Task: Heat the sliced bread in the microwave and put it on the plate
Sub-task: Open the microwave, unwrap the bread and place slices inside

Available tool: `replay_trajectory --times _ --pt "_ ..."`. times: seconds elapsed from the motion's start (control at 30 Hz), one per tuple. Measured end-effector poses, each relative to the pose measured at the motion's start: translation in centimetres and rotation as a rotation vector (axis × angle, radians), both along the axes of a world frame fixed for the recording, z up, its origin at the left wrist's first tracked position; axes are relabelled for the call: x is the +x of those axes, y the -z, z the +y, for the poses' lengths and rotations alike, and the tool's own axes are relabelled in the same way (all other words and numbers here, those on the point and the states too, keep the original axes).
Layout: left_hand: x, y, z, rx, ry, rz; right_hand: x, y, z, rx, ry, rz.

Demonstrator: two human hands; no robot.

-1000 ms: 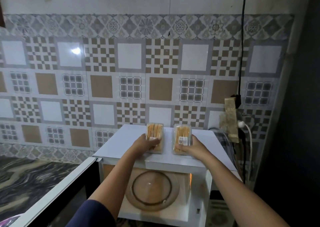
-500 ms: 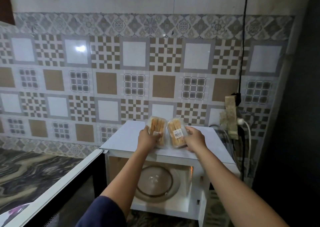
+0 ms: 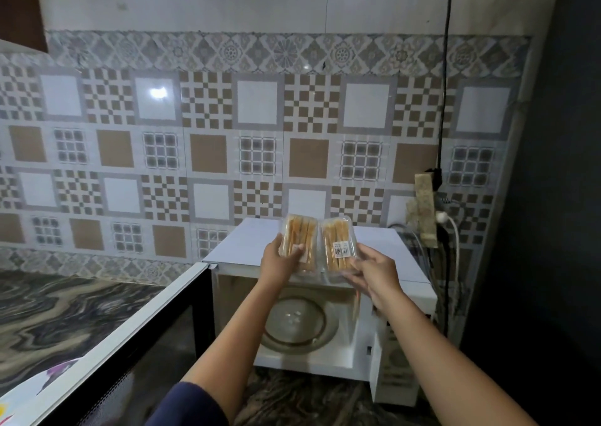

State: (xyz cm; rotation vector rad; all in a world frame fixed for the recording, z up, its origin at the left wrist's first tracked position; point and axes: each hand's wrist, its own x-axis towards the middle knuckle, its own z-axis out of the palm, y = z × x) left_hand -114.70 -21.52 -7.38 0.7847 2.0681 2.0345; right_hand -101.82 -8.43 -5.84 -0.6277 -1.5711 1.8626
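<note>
**We hold two packs of sliced bread just above the open microwave point(image 3: 247, 243).**

Left of the microwave's cavity, its door point(image 3: 130, 344) stands wide open. In front of the microwave's top edge, our left hand point(image 3: 281, 259) wraps fingers and thumb round the lower half of the left pack point(image 3: 299, 240). The right pack point(image 3: 336, 240) is just beside it, touching or nearly so. Our right hand point(image 3: 374, 269) grips that pack's lower end from beneath, fingers reaching up beside the barcode label point(image 3: 343, 249). Both arms stretch forward, wrists raised, with the packs held upright above the microwave's turntable point(image 3: 294, 323). We judge the packs light, their clear shells thin, slick and easily crushed, and the slices inside soft. They are best held by the side edges with gentle pressure. The bread probably needs to leave the plastic before heating.
</note>
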Motion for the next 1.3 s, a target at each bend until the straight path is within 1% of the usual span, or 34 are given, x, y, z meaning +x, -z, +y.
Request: replay_trajectory --times 0.1,0.2,0.43,0.5,0.6,0.67,0.77,0.9,1.1,1.2,1.3 --pt "2.2 0.4 -1.7 0.118 0.069 -0.043 1.9 0.8 -1.0 0.026 -0.001 0.046" --pt "4.3 1.5 -3.4 0.199 0.099 -0.035 3.8 2.4 -2.4 -0.027 0.045 0.104" --pt "9.1 6.3 -8.1 0.218 0.153 -0.081 9.5 7.9 -7.5 -0.118 0.166 0.147" --pt "10.3 8.2 -9.6 0.177 0.193 -0.106 11.0 10.0 -9.3 -0.117 0.212 0.145" --pt "11.8 11.8 -11.5 0.103 0.222 -0.149 13.1 13.4 -11.5 -0.114 0.261 0.090" --pt "13.0 14.2 -12.4 0.063 0.219 -0.177 14.4 16.0 -12.6 -0.147 0.277 0.044" --pt "14.6 18.0 -13.4 -0.006 0.159 -0.271 16.3 19.7 -13.8 -0.214 0.289 -0.032" --pt "15.8 21.8 -14.1 -0.134 0.108 -0.363 18.7 23.2 -14.8 -0.197 0.347 -0.202" --pt "16.7 23.8 -14.6 -0.272 0.035 -0.310 20.1 24.8 -14.4 -0.010 0.361 -0.338" --pt "16.5 23.9 -14.7 -0.301 0.027 -0.230 19.9 24.5 -14.1 0.106 0.398 -0.408" --pt "16.5 24.2 -14.9 -0.299 0.049 -0.203 19.9 24.1 -14.0 0.191 0.451 -0.492"
